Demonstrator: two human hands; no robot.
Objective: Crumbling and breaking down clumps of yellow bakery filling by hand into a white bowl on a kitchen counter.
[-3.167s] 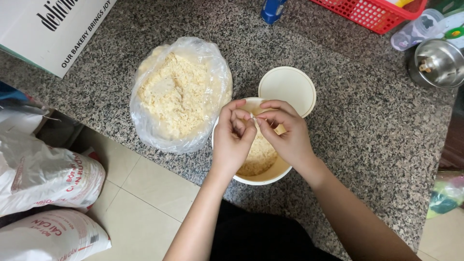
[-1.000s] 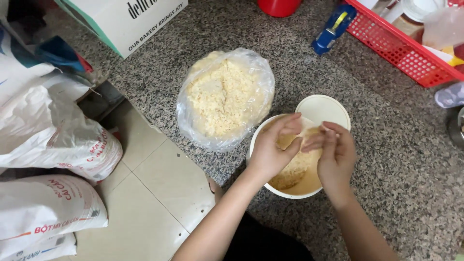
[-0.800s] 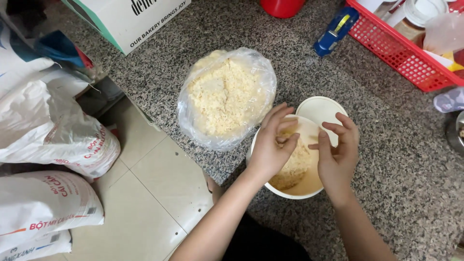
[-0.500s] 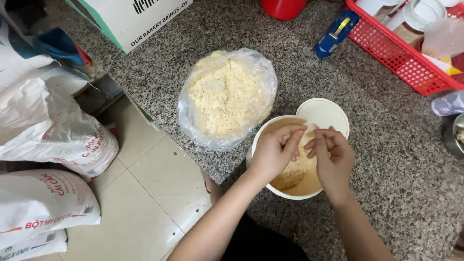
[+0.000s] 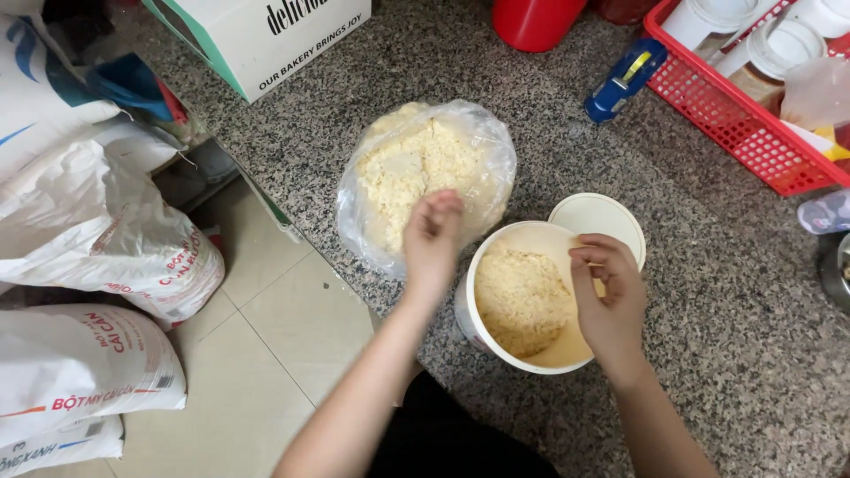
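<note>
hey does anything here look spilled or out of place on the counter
Nothing stands out. The crumbly mix stays inside the plastic bag and the tub, the lid lies flat beside the tub, and no crumbs show on the counter.

On bench: 1 clear bag of crumbs [image 5: 425,177], 1 cream tub [image 5: 522,301], 1 round lid [image 5: 602,221], 1 red basket [image 5: 744,115] at right edge, 1 blue tape dispenser [image 5: 624,78], 1 red cup [image 5: 536,19], 1 cardboard box [image 5: 266,40]. Floor: 4 flour sacks [image 5: 115,248]. 2 hands: left hand [image 5: 432,237], right hand [image 5: 609,296].
</note>
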